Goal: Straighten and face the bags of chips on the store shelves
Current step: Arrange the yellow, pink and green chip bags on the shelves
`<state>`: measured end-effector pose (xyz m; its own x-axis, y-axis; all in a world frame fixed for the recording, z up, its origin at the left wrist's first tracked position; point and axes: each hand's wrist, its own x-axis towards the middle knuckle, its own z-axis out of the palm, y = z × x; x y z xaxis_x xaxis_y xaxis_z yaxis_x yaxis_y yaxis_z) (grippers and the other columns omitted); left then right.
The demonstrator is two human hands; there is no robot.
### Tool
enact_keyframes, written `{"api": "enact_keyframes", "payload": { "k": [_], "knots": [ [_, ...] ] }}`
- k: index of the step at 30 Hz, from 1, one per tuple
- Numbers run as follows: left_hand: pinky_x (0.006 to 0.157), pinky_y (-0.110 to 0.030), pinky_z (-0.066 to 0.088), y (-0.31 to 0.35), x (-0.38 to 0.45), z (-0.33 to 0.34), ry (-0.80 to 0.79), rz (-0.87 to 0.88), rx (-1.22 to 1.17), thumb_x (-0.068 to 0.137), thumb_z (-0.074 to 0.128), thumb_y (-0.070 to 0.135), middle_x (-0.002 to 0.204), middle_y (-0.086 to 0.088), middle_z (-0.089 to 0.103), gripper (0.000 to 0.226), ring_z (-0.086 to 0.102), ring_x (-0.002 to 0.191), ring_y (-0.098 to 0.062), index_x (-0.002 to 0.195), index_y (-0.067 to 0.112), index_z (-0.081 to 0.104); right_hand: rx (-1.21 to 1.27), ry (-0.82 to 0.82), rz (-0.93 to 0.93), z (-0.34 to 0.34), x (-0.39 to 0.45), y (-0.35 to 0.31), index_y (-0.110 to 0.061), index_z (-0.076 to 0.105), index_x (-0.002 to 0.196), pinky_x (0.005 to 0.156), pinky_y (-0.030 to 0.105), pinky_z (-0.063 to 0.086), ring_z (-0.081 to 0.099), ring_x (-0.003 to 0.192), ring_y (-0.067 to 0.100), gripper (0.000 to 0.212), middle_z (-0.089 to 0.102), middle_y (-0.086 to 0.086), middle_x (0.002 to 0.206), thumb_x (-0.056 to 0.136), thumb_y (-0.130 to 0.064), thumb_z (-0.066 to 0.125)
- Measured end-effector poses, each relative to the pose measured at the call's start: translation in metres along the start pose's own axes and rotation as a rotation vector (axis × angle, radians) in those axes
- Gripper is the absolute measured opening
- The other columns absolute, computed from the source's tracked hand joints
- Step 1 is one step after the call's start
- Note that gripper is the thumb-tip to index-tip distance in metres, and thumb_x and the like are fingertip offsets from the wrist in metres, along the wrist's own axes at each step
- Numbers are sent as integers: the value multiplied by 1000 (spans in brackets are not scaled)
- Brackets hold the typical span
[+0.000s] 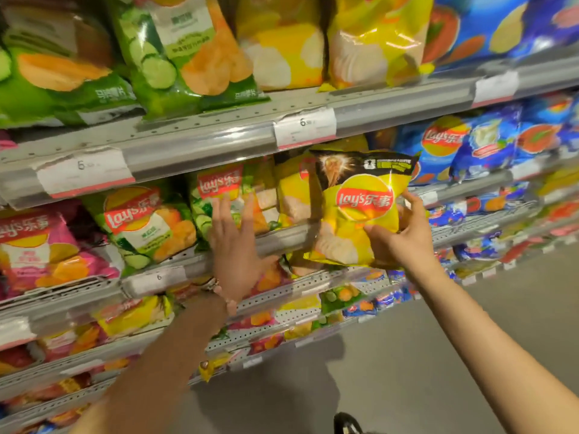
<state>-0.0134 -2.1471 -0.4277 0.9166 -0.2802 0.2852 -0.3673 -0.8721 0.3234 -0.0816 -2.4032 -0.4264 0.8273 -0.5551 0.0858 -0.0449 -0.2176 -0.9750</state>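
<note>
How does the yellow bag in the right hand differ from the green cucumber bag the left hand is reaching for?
The yellow bag is off the shelf, gripped by the right hand; the green cucumber bag sits on the shelf behind the open left hand. The yellow bag has a black top band; the green bag shows cucumber slices. Both carry the red Lay's logo, facing out.

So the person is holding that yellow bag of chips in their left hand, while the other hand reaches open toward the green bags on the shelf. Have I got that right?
Not quite: the head view shows the yellow bag held in the right hand, not the left. The left hand is the open one, fingers spread, reaching toward the green bags on the shelf.
</note>
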Motion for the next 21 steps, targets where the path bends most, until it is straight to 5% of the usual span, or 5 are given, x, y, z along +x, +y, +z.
{"api": "enact_keyframes", "payload": {
  "k": [4,7,11,16,21],
  "knots": [
    [108,-69,17,21,34,23,-89,-150,191,54,85,55,156,-26,-12,138,-14,144,-40,152,26,-8,-36,66,-41,-29,51,4,-16,28,143,96,36,46,58,103,22,88,56,10,121,72,-5,79],
    [101,-72,27,31,44,38,-55,-228,327,37,90,56,155,-31,5,147,5,144,-44,154,24,8,-24,63,-73,-40,85,6,-19,26,144,102,42,44,58,108,24,93,55,12,125,69,-11,81],
    [90,-70,42,27,51,51,20,-311,473,27,95,48,148,-30,33,138,34,136,-45,147,22,31,-32,38,-88,-42,113,5,-14,21,148,98,26,40,52,108,15,89,49,6,126,77,-4,75],
    [89,-60,49,20,55,63,93,-334,573,44,94,44,149,-27,33,122,31,140,-37,147,25,30,-66,-75,-121,-39,130,11,-13,22,148,107,36,39,49,124,22,82,48,9,137,82,-7,71],
    [98,-69,32,28,48,57,70,-363,494,30,92,53,153,-30,16,144,14,144,-42,151,21,21,-144,-246,-126,-27,155,5,-13,29,143,101,38,44,54,116,24,72,53,9,130,83,-7,69]
  ]
}}
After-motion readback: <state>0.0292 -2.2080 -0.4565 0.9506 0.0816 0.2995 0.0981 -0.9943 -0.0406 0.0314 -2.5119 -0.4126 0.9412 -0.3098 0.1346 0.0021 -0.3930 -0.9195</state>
